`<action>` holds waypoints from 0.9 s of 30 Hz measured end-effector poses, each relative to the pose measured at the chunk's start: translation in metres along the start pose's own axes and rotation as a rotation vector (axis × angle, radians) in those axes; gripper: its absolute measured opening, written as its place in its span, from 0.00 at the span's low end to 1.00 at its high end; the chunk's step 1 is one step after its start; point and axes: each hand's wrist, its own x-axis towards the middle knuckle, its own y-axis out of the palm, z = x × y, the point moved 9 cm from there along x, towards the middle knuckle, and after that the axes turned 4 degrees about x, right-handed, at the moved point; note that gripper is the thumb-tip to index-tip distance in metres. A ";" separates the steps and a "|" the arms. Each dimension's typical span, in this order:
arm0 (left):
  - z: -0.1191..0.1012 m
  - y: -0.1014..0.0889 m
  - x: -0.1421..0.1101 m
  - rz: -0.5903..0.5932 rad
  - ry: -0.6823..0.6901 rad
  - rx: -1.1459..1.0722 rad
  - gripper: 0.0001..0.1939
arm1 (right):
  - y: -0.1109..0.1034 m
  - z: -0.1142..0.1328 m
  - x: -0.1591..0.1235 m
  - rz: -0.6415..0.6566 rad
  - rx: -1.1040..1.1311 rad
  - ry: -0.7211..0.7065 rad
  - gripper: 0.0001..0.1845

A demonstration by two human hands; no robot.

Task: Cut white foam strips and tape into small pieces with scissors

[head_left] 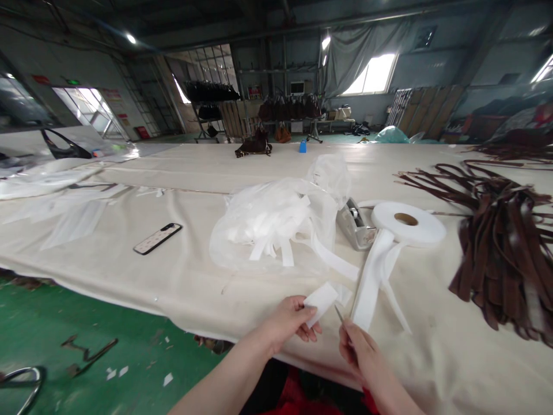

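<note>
My left hand (pixel 298 317) pinches a short white strip (pixel 320 302) between thumb and fingers, near the table's front edge. A clear, thin piece sticks out past the strip's far end. My right hand (pixel 358 344) is closed around a slim, pointed metal tool (pixel 339 313), perhaps scissors; its handle is hidden in the fingers. The tool's tip points toward the strip, and I cannot tell whether they touch. Just beyond my right hand runs a long white tape (pixel 372 282), hanging from a large white roll (pixel 408 222).
A clear plastic bag (pixel 224 242) with several cut white strips lies ahead. Beside the roll stands a tape dispenser (pixel 356 225). Brown straps (pixel 496 248) are heaped on the right. A phone (pixel 158 238) lies on the left of the cloth-covered table (pixel 181 288).
</note>
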 end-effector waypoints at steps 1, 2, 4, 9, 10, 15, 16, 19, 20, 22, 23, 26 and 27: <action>-0.001 -0.001 0.001 -0.007 0.004 -0.019 0.27 | 0.006 -0.008 -0.002 0.042 0.028 0.036 0.29; -0.002 0.000 0.001 -0.009 0.007 -0.029 0.27 | 0.012 -0.013 -0.003 0.078 0.051 0.062 0.30; -0.002 0.002 0.001 0.004 0.002 -0.029 0.27 | 0.020 -0.015 -0.005 0.114 0.084 0.090 0.30; 0.000 0.008 0.001 0.068 0.009 0.016 0.27 | 0.027 0.003 -0.011 0.130 0.094 0.102 0.31; 0.000 0.006 0.002 0.061 0.012 0.017 0.27 | 0.027 0.007 -0.013 0.125 0.094 0.106 0.31; -0.001 0.000 0.003 0.034 0.027 0.039 0.26 | 0.028 0.016 -0.021 0.106 0.135 0.144 0.32; -0.001 0.001 0.002 0.046 0.027 0.048 0.26 | 0.029 0.016 -0.022 0.113 0.149 0.144 0.32; -0.002 0.004 0.002 0.060 0.032 0.062 0.25 | 0.031 0.016 -0.023 0.141 0.178 0.147 0.30; -0.003 0.004 0.002 0.046 0.039 0.065 0.25 | 0.031 0.016 -0.024 0.145 0.186 0.148 0.30; -0.004 0.000 0.003 -0.004 0.056 0.081 0.25 | 0.030 0.016 -0.024 0.145 0.201 0.151 0.29; -0.005 -0.002 0.003 -0.028 0.063 0.096 0.25 | 0.029 0.015 -0.025 0.141 0.207 0.154 0.28; -0.006 -0.004 0.004 -0.046 0.071 0.134 0.24 | 0.028 0.014 -0.025 0.126 0.214 0.166 0.29; -0.006 -0.003 0.004 -0.036 0.071 0.133 0.24 | 0.028 0.013 -0.025 0.126 0.212 0.168 0.29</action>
